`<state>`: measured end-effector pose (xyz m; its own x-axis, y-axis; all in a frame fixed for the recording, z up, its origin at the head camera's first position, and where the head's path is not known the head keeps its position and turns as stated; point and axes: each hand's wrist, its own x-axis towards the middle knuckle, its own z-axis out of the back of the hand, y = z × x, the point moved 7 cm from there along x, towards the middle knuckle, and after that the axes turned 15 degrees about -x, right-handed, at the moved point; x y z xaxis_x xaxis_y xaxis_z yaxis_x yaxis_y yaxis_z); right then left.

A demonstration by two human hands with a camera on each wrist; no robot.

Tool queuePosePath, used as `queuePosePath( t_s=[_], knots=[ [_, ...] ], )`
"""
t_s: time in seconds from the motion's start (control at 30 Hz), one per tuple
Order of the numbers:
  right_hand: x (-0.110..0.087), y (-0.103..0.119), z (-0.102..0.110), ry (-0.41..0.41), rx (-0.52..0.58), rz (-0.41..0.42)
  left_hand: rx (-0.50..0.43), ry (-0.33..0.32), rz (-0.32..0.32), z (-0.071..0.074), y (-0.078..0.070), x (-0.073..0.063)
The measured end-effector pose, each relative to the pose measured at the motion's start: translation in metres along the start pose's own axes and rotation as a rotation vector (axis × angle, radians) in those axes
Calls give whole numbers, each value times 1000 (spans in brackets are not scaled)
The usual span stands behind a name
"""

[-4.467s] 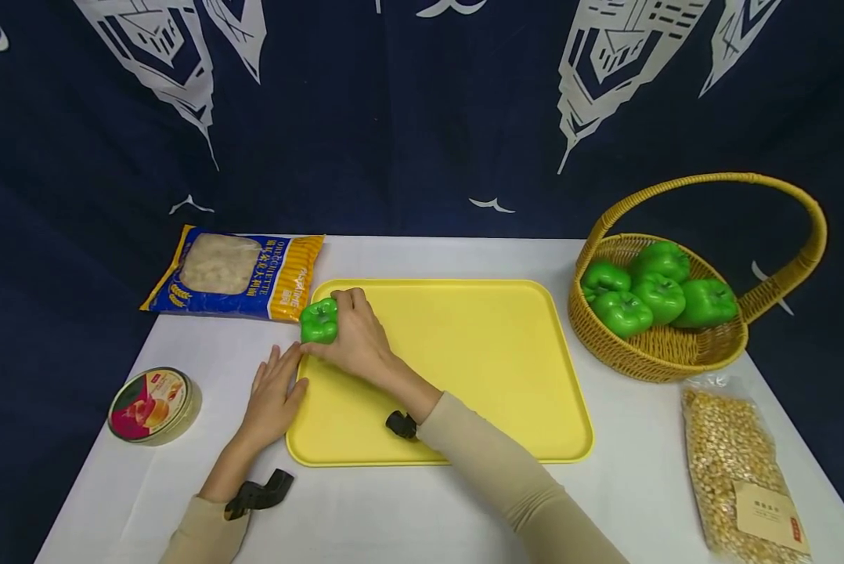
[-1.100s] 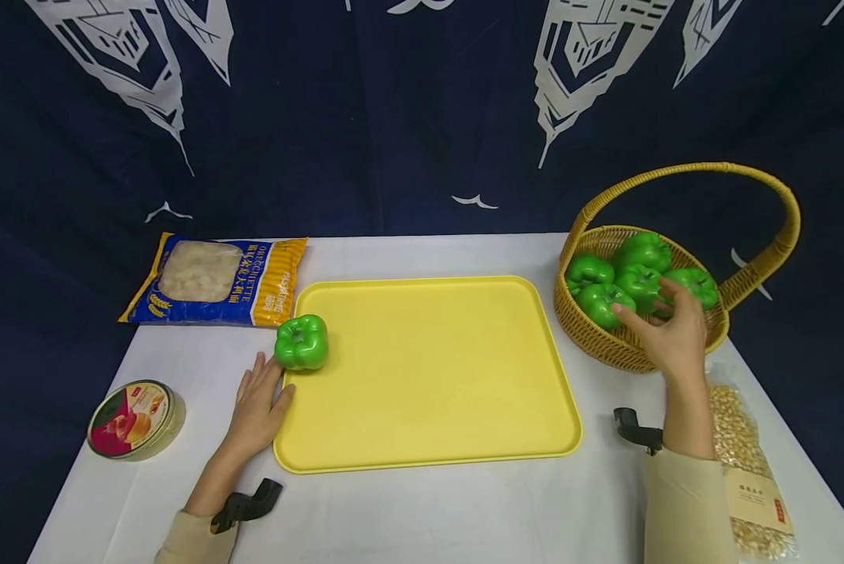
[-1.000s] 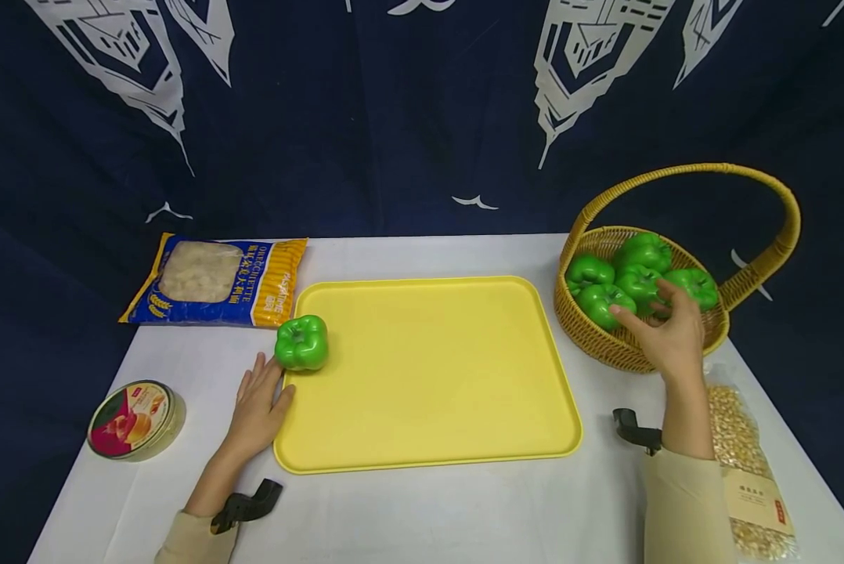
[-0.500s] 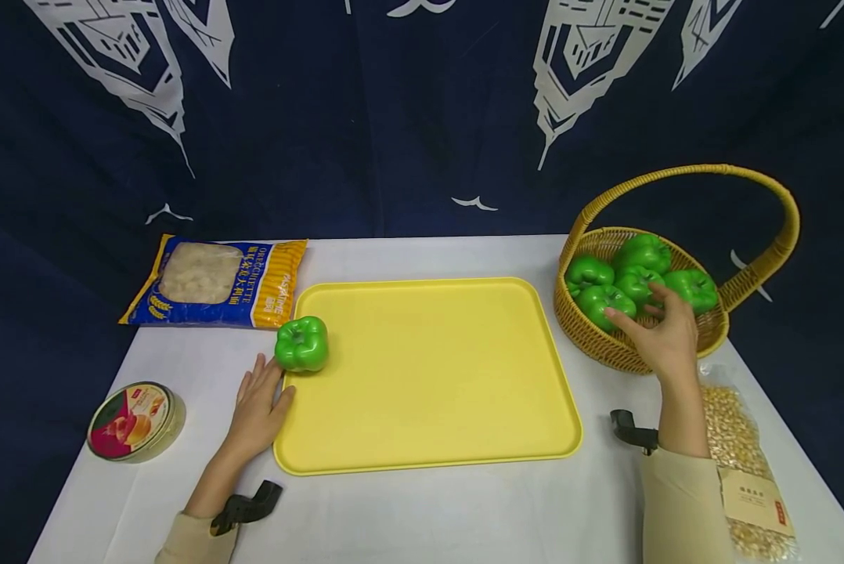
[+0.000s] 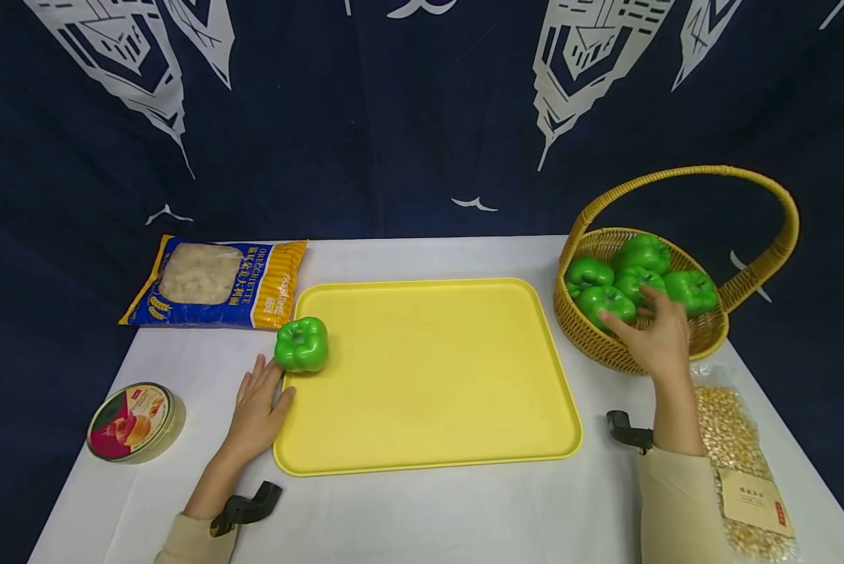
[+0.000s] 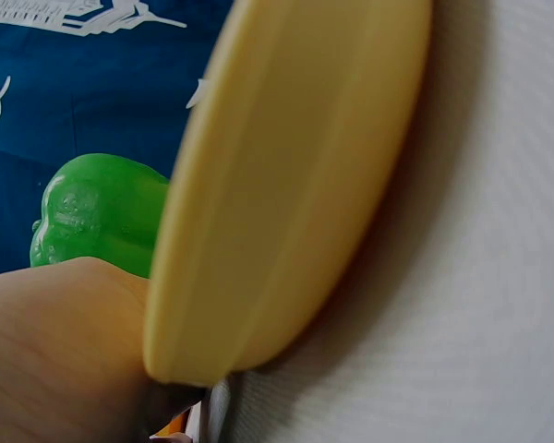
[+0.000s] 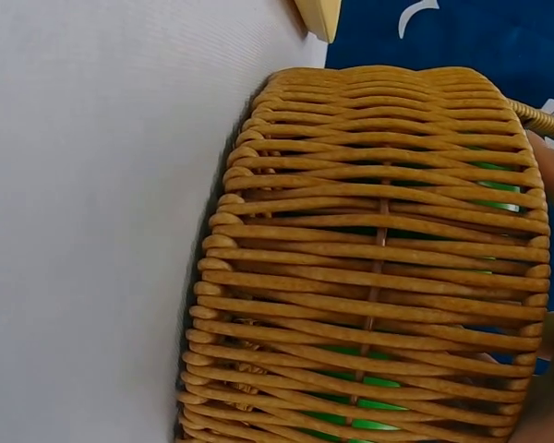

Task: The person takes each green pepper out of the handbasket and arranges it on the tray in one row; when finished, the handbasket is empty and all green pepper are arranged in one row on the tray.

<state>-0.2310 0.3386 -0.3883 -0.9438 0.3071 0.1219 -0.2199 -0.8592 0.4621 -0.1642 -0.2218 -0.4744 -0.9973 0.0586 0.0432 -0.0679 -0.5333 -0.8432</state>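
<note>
My left hand (image 5: 258, 411) lies flat by the left rim of the yellow tray (image 5: 429, 376), fingers spread. Its fingertips are beside a green bell pepper (image 5: 301, 345) at the tray's upper left edge. In the left wrist view, the pepper (image 6: 102, 212) shows behind the tray's side (image 6: 286, 185). My right hand (image 5: 658, 337) reaches over the front of a wicker basket (image 5: 598, 345), thumb and fingers apart. The thumb is close to the front bell pepper (image 5: 604, 301); contact is unclear. In the right wrist view, the basket wall (image 7: 379, 249) hides most of the hand.
Several more green bell peppers (image 5: 691, 291) lie in the basket under its tall handle (image 5: 711, 170). A blue and yellow pasta bag (image 5: 214, 282) lies at the back left. A round tin (image 5: 136, 423) stands at left. A bag of corn kernels (image 5: 735, 439) lies beside my right forearm.
Earlier, my right hand held a pepper at the tray's left edge; that pepper now rests there alone. The right hand moved to the basket and lately shifted slightly left. The left hand stayed.
</note>
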Motion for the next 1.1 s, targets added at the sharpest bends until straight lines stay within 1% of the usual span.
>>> queuePosePath(
  t_s=[0.13,0.23,0.37,0.43,0.6,0.87,1.0,1.1],
  knots=[
    [-1,1,-4,21,-26,13,-1,6,8,-1,2,0],
    [-1,3,-6,31,-61,42,0,8,11,-1,2,0],
    [0,5,-8,43,-103,69,0,5,8,0,1,-1],
    [0,5,-8,50,-112,69,0,0,0,0,0,-1],
    [1,6,-8,47,-118,63,0,-7,-9,0,-1,-1],
    [2,7,-6,13,-120,62,7,-13,-12,1,-2,-1],
    [1,7,-3,16,-96,43,12,-19,-24,1,-2,-1],
    [0,6,0,32,-57,12,8,-18,-23,1,-2,-1]
  ],
)
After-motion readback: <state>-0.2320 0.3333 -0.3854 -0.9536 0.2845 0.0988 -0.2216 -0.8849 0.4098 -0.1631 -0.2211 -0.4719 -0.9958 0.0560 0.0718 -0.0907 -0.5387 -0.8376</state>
